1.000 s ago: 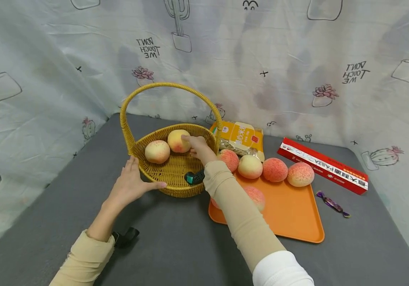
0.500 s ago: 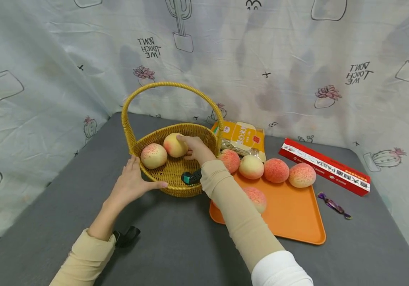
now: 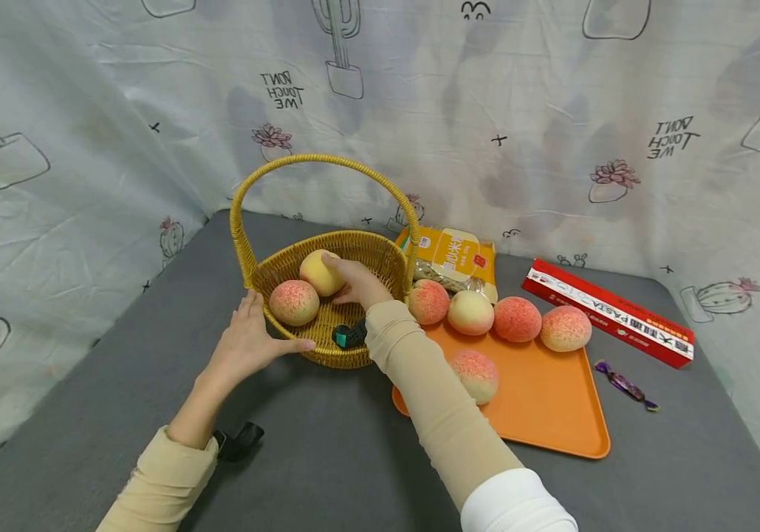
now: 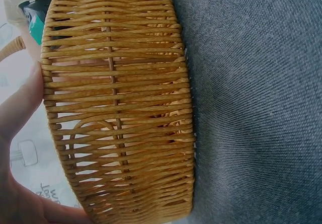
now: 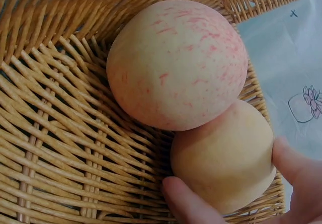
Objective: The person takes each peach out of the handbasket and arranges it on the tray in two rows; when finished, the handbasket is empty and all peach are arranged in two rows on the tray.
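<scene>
A yellow wicker basket (image 3: 380, 255) with a tall arched handle stands on the grey table. Spread along its front left rim, my left hand (image 3: 244, 341) touches it with straight thumb and fingers; the left wrist view shows the thumb at the rim of the woven wall (image 4: 121, 88). Inside the basket my right hand (image 3: 357, 285) holds a pale yellow peach (image 3: 318, 270), thumb and finger on opposite sides in the right wrist view. Against that peach lies a second, pink-speckled peach (image 5: 176, 65), at the basket's left side.
Right of the basket, an orange tray (image 3: 546, 399) carries several peaches, one of them a pink peach (image 3: 475, 375) partly behind my right sleeve. A yellow food packet (image 3: 454, 255) lies behind it. Farther right are a red pasta box (image 3: 608, 314) and a purple-wrapped candy (image 3: 627, 385).
My right hand has moved the yellow peach left and toward me, against the other peach. The speckled peach has rolled, now showing more pink. My left hand stays at the rim.
</scene>
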A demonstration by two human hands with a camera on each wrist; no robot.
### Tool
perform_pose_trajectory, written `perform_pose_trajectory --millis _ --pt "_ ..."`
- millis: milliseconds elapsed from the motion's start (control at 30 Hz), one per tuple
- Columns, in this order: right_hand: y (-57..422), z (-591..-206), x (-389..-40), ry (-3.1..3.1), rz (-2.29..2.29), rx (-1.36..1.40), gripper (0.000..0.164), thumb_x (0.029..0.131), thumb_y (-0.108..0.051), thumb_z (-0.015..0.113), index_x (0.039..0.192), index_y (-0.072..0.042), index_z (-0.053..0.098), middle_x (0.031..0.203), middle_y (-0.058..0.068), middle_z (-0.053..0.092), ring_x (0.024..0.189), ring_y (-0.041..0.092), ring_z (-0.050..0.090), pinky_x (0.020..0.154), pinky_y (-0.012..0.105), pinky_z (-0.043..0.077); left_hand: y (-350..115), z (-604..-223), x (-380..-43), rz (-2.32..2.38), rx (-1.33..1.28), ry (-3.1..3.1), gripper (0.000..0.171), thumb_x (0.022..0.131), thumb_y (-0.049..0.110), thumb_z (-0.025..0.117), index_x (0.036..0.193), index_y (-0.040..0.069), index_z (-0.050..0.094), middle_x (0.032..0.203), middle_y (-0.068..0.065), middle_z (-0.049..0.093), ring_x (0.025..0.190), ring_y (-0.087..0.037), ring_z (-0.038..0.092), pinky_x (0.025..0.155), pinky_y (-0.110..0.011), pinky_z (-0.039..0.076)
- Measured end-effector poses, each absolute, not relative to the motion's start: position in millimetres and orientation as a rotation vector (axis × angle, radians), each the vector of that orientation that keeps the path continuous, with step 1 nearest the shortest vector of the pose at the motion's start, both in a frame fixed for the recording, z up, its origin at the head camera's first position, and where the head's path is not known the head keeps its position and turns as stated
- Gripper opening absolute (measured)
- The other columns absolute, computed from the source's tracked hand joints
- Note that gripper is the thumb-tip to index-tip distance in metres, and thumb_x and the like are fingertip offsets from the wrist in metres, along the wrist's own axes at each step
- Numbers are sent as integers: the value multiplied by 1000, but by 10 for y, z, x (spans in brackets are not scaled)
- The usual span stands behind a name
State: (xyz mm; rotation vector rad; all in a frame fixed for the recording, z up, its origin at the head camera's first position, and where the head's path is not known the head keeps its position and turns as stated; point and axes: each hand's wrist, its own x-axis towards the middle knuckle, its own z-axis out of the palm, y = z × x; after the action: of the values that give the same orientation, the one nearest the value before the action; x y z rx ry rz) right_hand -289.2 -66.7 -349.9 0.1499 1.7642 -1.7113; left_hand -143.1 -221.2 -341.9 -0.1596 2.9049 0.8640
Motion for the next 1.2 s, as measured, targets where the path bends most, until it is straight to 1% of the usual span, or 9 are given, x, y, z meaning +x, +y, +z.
perform_pose_trajectory --millis 200,400,567,667,733,867,1000,1200 --pt "-700 -3476 -2883 1801 -1728 189 67 97 -35 59 149 -1 34 143 26 39 127 41 46 102 46 43 -2248 -3436 -1416 876 -160 2904 131 73 63 75 148 -16 3 154 -37 1 139 -57 7 107 -68 18" --pt "-622 -3438 -2904 1766 -1811 286 74 93 -35 63 150 -1 31 143 26 40 126 40 48 99 45 46 -2232 -3437 -1415 869 -145 2910 131 73 63 76 148 -17 4 154 -37 1 140 -55 7 107 -68 18" --pt "-524 -3376 -2948 1677 -1978 368 78 90 -36 65 151 -6 28 142 26 40 126 38 50 95 40 50 -2230 -3414 -1426 862 -115 2918 131 73 63 75 148 -18 4 154 -38 2 138 -58 7 107 -68 18" --pt "-479 -3334 -2948 1601 -2052 390 80 89 -35 67 153 -9 26 144 25 38 128 37 48 97 40 48 -2238 -3412 -1426 860 -116 2913 131 73 63 75 147 -18 4 153 -38 1 138 -59 7 107 -69 17" --pt "-455 -3308 -2927 1565 -2080 386 79 89 -33 68 152 -9 27 144 25 39 128 36 48 99 41 47 -2245 -3413 -1425 859 -122 2905 131 73 63 75 147 -18 4 153 -38 1 138 -58 6 107 -69 17" --pt "-408 -3260 -2843 1562 -2105 332 77 89 -28 69 151 -5 29 142 26 42 127 35 50 100 40 46 -2248 -3409 -1427 866 -127 2894 133 73 64 75 148 -18 2 153 -38 0 139 -57 6 106 -70 17" --pt "-330 -3230 -2707 1594 -2116 275 76 89 -23 71 148 1 31 139 26 46 124 35 53 97 38 48 -2249 -3397 -1431 863 -121 2890 133 73 66 74 148 -17 2 153 -39 0 138 -58 6 105 -70 18" --pt "-161 -3167 -2421 1684 -2105 193 64 86 -15 74 140 6 44 134 21 53 117 32 59 92 36 51 -2243 -3378 -1431 844 -102 2882 134 73 66 73 147 -18 0 152 -40 -1 137 -60 6 105 -71 17"
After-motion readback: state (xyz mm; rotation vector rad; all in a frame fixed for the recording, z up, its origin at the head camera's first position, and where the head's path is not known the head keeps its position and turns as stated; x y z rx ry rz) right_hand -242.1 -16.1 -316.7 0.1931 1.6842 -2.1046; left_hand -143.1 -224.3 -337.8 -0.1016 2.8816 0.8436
